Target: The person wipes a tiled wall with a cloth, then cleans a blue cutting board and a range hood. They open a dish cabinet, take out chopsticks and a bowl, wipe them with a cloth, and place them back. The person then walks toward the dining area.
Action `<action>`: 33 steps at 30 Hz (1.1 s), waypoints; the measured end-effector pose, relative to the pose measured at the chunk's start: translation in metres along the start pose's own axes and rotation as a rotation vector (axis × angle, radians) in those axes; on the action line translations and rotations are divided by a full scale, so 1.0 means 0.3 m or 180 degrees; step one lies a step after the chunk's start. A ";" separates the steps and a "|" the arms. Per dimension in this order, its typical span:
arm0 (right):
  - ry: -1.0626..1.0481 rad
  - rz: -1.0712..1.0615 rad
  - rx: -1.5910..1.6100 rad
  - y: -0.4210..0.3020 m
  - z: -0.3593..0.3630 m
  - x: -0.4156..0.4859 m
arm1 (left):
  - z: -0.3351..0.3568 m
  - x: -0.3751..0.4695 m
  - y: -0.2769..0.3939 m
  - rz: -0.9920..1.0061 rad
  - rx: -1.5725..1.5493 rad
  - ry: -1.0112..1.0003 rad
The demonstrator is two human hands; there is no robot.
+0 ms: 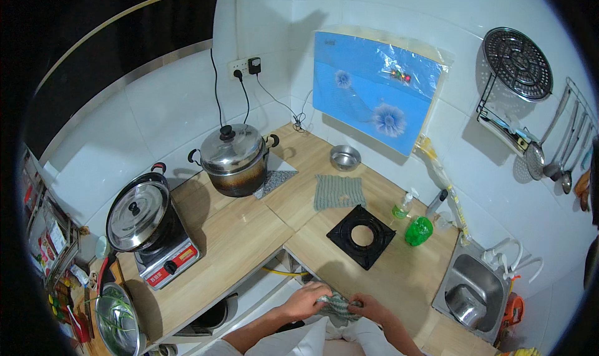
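A striped grey-green cloth (338, 305) is bunched between my two hands at the counter's front edge. My left hand (309, 299) grips its left end, and my right hand (372, 308) pinches the right side. Beyond them a black square gas-stove pan support (340, 240) with a round central hole lies on the wood-look counter (299, 248). Behind it a second striped cloth (338, 192) is spread flat. To the right of the support stand a clear spray bottle (401, 209) and a green plastic bottle or pouch (419, 231).
On the left, a lidded wok (140, 211) sits on a single-burner gas stove (171, 267). A large lidded pot (234, 162) stands in the corner, near a steel bowl (345, 157). A sink (479, 272) holding a metal pot is at right. Bottom left, a basin (117, 321) contains green stalks.
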State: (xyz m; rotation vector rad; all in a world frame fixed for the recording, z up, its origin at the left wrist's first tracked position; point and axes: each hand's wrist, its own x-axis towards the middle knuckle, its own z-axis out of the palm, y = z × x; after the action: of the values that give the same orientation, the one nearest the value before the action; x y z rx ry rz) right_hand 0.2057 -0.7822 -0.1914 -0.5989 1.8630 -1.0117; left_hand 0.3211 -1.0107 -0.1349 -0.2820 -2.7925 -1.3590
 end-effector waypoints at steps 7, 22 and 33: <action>0.1699 -0.0726 0.0267 -0.068 -0.102 0.060 | -0.102 0.189 0.021 0.0214 0.0480 0.0350; 0.4188 -0.2094 -0.1853 -0.587 -0.441 0.385 | -0.538 0.781 -0.184 0.1745 0.1281 0.1127; 0.5520 -0.2213 -0.3306 -0.889 -0.784 0.596 | -0.778 1.228 -0.241 0.2283 0.2048 0.2082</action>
State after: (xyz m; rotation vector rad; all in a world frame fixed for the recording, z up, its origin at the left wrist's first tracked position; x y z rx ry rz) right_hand -0.0872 -0.9659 0.0054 -1.1837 4.0129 -0.9003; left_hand -0.0671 -1.1810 -0.0099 -0.5922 -2.0813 -0.2851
